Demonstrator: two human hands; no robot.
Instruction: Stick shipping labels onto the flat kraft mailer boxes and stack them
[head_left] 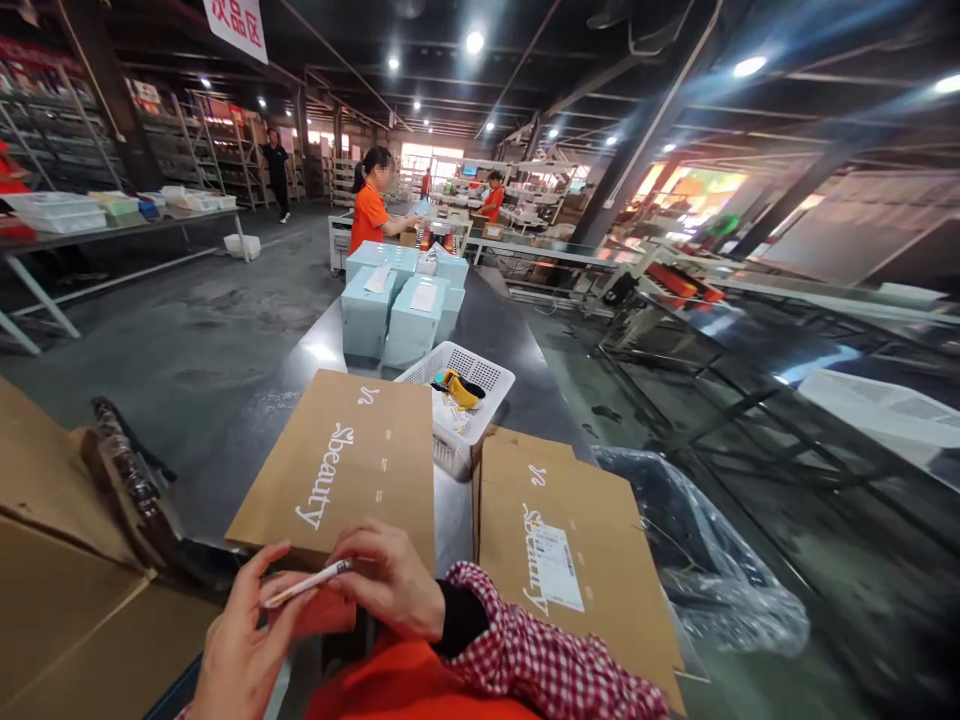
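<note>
Low in front of my body, a thin white strip-like item is held between both hands; I cannot tell its exact kind from this edge-on angle. My left hand is closed around its left end, thumb against fingers. At the dark-marked right end, my right hand pinches it. Just beyond the hands lies a brown cardboard box with white lettering. To the right of my right hand, another brown carton carries a white label.
A white basket holds a yellow-and-black tool and small bits. Light-blue boxes stand farther along the dark table. Clear plastic wrap hangs at right, open cartons at left. A co-worker stands beyond.
</note>
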